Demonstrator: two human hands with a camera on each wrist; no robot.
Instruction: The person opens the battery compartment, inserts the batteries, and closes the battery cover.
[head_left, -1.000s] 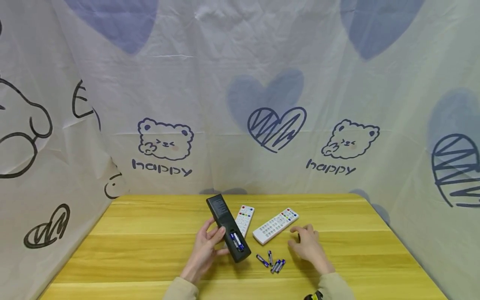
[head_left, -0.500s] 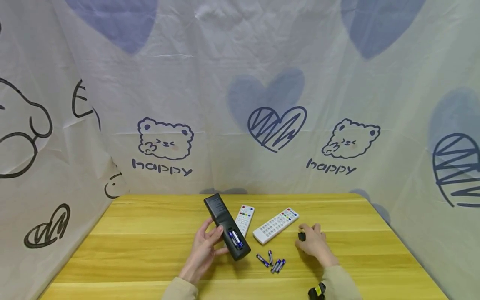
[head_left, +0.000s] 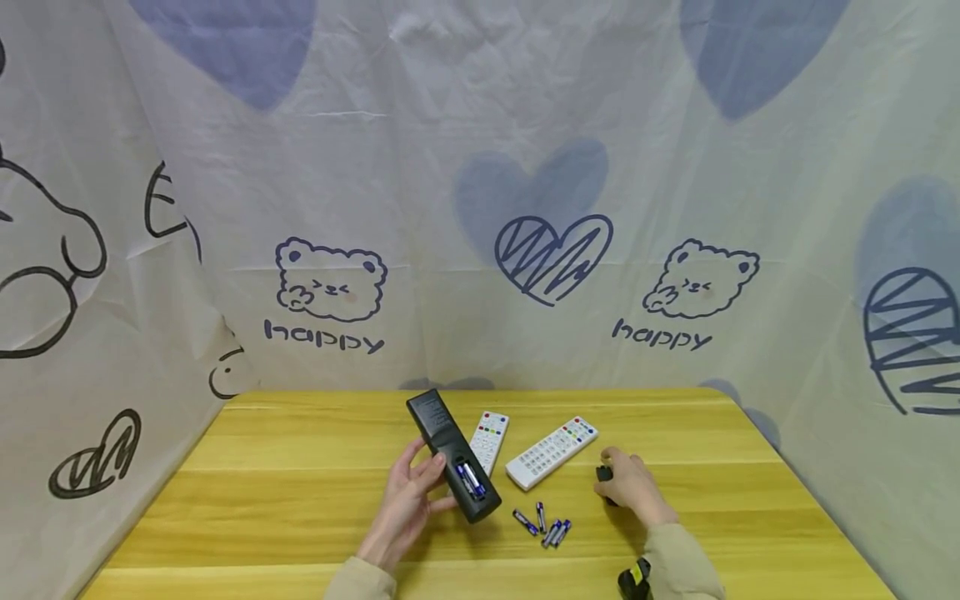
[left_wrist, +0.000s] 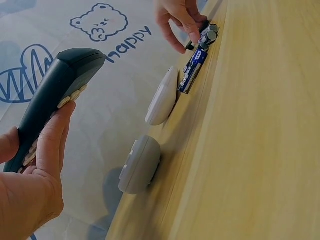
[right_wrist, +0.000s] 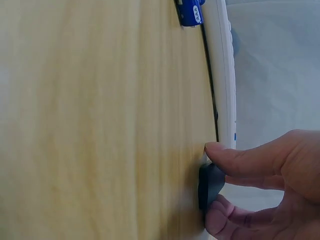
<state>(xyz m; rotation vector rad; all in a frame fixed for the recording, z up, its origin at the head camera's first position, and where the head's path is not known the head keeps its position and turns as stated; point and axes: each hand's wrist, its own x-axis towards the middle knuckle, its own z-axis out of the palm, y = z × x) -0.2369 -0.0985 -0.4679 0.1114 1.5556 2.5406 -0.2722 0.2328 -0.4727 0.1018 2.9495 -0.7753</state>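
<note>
My left hand (head_left: 405,496) holds a black remote control (head_left: 438,429) tilted above the table, its back towards the head camera. The battery compartment is uncovered, and batteries (head_left: 471,481) lie side by side inside it. In the left wrist view the remote's buttons (left_wrist: 75,96) face down over the fingers. To the right, my right hand (head_left: 633,489) pinches a small black battery cover (right_wrist: 212,182) by its ends, right at the tabletop. Part of the cover is hidden by the fingers in the head view.
Several loose AAA batteries (head_left: 542,517) lie between my hands on the wooden table (head_left: 285,483). One white remote (head_left: 552,452) lies behind them; another white remote (head_left: 489,440) is partly hidden by the black one. A printed cloth (head_left: 442,333) hangs behind the table.
My right hand has moved a little to the right, and more of the black cover shows between its fingers. The left hand and black remote have shifted slightly left.
</note>
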